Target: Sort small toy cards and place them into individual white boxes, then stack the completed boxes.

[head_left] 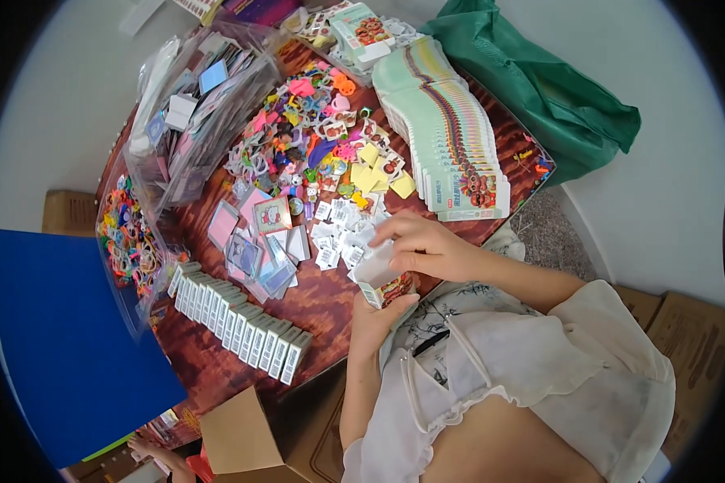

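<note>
A small open carton (388, 291) with a picture on its side and a pale raised flap is held upright near the table's front edge. My left hand (370, 324) is wrapped round its lower part, thumb along the front. My right hand (433, 251) is above its open top, fingers curled at the flap; whatever is between those fingertips is hidden. Just beyond lie small white printed squares (342, 225) and folded yellow papers (372, 171). A fanned stack of flattened light-green cartons (451, 121) is to the right.
Colourful small trinkets (286, 133) are heaped mid-table. Left of them are clear card cases (258, 258), a plastic bag of cards (193, 113) and a row of filled-out boxes (238, 322). A green bag (540, 88) hangs over the right edge. Another person's hand (149, 451) shows at lower left.
</note>
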The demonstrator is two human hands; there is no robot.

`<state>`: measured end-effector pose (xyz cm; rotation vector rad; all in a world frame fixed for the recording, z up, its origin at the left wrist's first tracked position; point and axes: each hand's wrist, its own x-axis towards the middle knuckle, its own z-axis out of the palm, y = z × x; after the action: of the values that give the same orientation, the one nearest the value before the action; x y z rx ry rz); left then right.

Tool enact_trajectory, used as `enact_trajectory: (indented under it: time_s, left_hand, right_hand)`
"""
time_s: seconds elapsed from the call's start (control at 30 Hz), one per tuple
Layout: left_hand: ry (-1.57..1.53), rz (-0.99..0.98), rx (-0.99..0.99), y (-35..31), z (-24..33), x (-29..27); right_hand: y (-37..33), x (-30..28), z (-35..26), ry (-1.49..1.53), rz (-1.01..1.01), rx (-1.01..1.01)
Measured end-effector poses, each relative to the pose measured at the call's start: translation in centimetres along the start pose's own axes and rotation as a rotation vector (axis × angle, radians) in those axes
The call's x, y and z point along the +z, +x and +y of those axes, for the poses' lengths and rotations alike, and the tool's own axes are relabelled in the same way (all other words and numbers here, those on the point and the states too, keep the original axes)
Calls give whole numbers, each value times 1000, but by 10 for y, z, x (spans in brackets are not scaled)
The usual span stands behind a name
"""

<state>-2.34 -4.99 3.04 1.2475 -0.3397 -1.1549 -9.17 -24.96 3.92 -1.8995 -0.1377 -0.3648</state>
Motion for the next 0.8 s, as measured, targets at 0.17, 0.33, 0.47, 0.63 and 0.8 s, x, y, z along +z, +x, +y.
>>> enact_trajectory:
  time_s: [0.17, 0.33, 0.47, 0.63, 0.8]
  left_hand:
    - [-9, 173, 71, -3, -19, -6]
    - [-231, 239, 197, 1, -33, -12]
    - [-290, 247, 173, -1, -33, -4]
    - [-121, 159, 190, -10, -43, -14]
    - [27, 480, 344, -24, -8, 13]
  right_hand:
    - [5, 11, -10, 465, -125, 399]
    - [3, 23, -19, 420, -11, 322]
    - [2, 24, -11, 15, 123, 19]
    - [6, 19, -10, 85, 77, 83]
    - [4, 24, 1, 288, 161, 230]
